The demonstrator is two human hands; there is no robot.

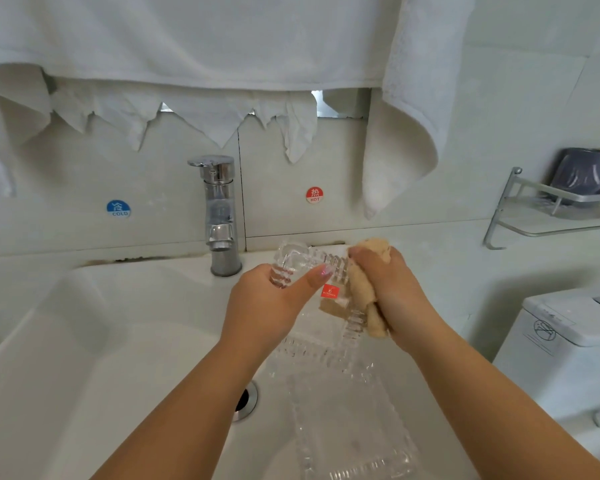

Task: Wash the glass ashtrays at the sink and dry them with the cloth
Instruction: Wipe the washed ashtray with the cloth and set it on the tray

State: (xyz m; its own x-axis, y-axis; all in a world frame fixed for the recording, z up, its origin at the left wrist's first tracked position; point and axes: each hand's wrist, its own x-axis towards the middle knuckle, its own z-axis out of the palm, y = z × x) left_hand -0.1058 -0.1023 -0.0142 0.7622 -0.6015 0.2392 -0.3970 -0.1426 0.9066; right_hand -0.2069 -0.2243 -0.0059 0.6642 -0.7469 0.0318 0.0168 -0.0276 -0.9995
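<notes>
Nearest me, low in the sink [84,358] and just right of the drain [246,400], a second ashtray [354,420] lies flat on the basin floor — clear ribbed glass, hard to pick out against the white, and likely wet. Up from the drain, over the back of the sink, I hold the ashtray [312,271] tilted on edge between both hands. My left hand [267,306] has its fingers curled round the left rim, thumb laid across the face toward the red sticker [330,291]. My right hand [392,289] is bunched tight on the tan cloth [364,299], pressing it against the right rim. I judge this glass thick and heavy for its size, rigid, and quick to chip if it knocks the basin — slick too, if water clings to it. The ridged edges are the place to take hold; the smooth face gives the thumb little purchase, so I would keep fingers wrapped over the rim and let the cloth do the rubbing. Beyond the drain the tap [219,213] stands at the sink's back edge, with no water that I can see running. Above it white towels [222,46] hang down the wall.
</notes>
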